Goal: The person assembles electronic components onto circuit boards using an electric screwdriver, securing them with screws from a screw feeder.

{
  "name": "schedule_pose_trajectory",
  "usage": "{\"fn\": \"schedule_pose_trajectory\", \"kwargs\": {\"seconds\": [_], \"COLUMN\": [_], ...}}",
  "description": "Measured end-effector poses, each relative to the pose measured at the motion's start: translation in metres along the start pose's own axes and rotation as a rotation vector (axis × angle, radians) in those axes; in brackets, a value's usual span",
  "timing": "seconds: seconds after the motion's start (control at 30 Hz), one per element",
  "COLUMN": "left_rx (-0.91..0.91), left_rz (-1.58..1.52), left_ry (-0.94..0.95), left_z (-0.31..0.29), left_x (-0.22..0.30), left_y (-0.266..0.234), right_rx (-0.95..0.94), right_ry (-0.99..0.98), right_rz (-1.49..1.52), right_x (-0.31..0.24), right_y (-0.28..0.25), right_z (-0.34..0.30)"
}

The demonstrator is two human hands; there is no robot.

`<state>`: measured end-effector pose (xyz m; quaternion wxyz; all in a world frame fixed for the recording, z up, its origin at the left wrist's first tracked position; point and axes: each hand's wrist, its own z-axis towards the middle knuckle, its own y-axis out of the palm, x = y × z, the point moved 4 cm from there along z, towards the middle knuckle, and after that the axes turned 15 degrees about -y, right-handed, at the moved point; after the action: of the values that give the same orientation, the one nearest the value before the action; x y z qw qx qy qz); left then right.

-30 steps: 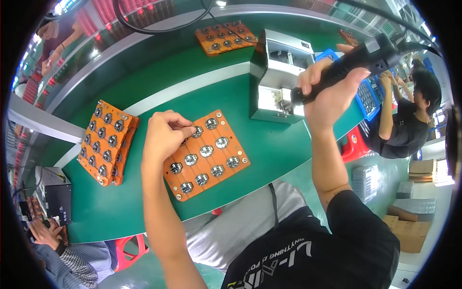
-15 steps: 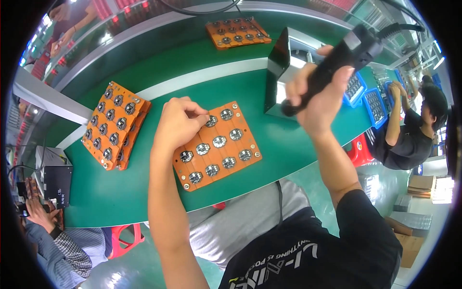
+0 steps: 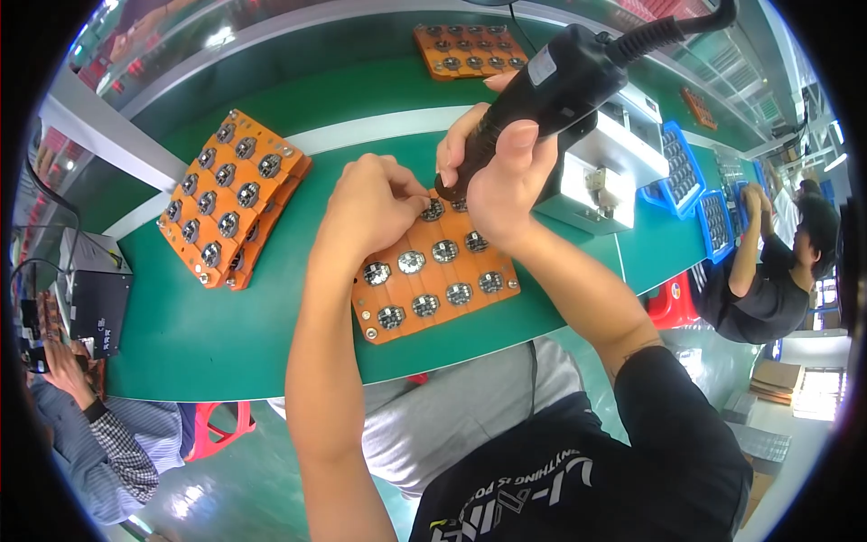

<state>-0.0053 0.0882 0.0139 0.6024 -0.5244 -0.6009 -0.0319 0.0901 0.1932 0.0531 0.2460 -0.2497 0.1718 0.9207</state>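
A black corded electric screwdriver [image 3: 564, 81] is gripped in my right hand [image 3: 510, 181], tilted, its lower end over the far edge of an orange fixture plate [image 3: 404, 285]. Rows of small round circuit boards [image 3: 444, 251] sit in the plate. My left hand [image 3: 366, 203] rests over the plate's far left part, thumb and fingers pinched together beside one round board [image 3: 432, 210]. Whatever is between those fingertips is hidden. The screwdriver's tip cannot be made out, and my right hand covers the plate's far right corner.
Stacked orange plates [image 3: 212, 212] stand to the left, with another stack [image 3: 470, 54] at the back. Right of my hand is a metal box-shaped device [image 3: 587, 194], then blue trays [image 3: 679, 181]. A co-worker [image 3: 768, 271] sits at right; another person's hand [image 3: 68, 370] shows at left.
My right hand has brought the screwdriver left and down, from over the metal device to the plate's far edge. My left hand stays pinched at the plate. The whole view has shifted somewhat.
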Motion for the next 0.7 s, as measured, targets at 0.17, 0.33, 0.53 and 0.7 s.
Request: {"fn": "schedule_pose_trajectory", "kwargs": {"seconds": [0.17,0.33,0.53,0.7], "left_rx": [-0.022,-0.013,-0.026,0.002], "left_rz": [-0.002,0.022,-0.002,0.001], "left_ry": [-0.029,-0.033,-0.044,0.053], "left_z": [0.0,0.001,0.001,0.002], "left_x": [-0.001,-0.002,-0.001,-0.002], "left_y": [0.001,0.002,0.004,0.006], "right_rx": [-0.004,-0.031,-0.091,0.076], "right_ry": [-0.004,0.06,0.211,0.118], "right_rz": [0.012,0.083,0.108,0.04], "right_x": [0.007,0.012,0.024,0.009], "right_y": [0.003,0.009,0.009,0.0], "right_z": [-0.003,-0.002,0.011,0.011]}}
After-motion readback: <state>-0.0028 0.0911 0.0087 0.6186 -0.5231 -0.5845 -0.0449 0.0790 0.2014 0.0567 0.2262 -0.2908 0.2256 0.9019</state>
